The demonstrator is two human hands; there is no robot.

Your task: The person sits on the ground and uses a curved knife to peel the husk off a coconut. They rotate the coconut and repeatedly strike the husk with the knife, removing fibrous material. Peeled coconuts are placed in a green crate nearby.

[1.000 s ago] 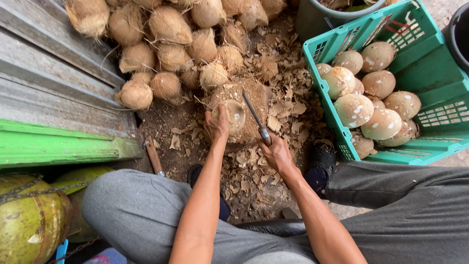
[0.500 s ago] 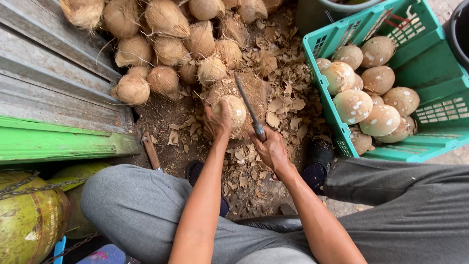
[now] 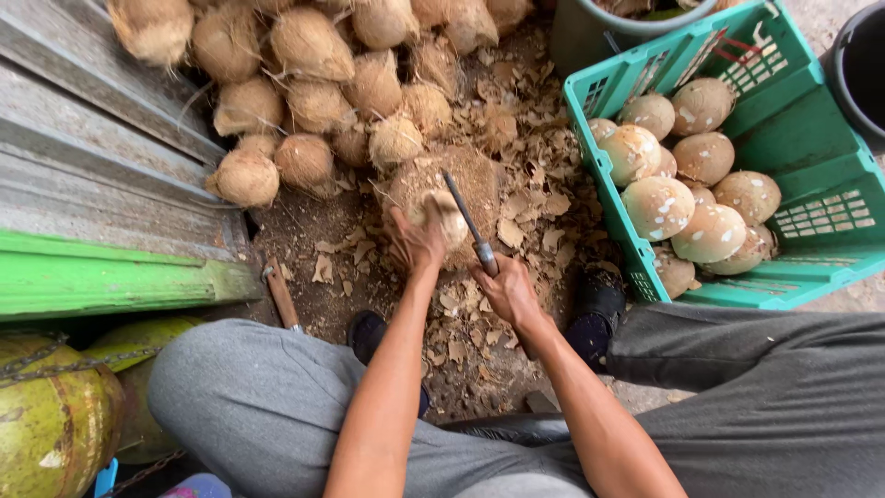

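Observation:
My left hand (image 3: 417, 242) grips a partly peeled coconut (image 3: 445, 214) and presses it on a round, husk-covered chopping block (image 3: 470, 180). In my right hand (image 3: 504, 288) is a long knife (image 3: 467, 221); its blade slants up and to the left across the coconut. A heap of brown, fibrous coconuts (image 3: 318, 101) lies just beyond the block. Peeled pale coconuts (image 3: 659, 205) fill a teal plastic crate (image 3: 811, 166) at the right.
Dry shell chips (image 3: 516, 212) litter the dirt ground. A wooden wall with a green plank (image 3: 111, 272) runs along the left. Green coconuts (image 3: 51, 415) sit at the lower left. A wooden-handled tool (image 3: 281, 295) lies near my left knee. Dark buckets (image 3: 862, 65) stand at the top right.
The knife blade has swung from leaning right of the coconut to lying across its top. My left hand has shifted its hold on the coconut slightly.

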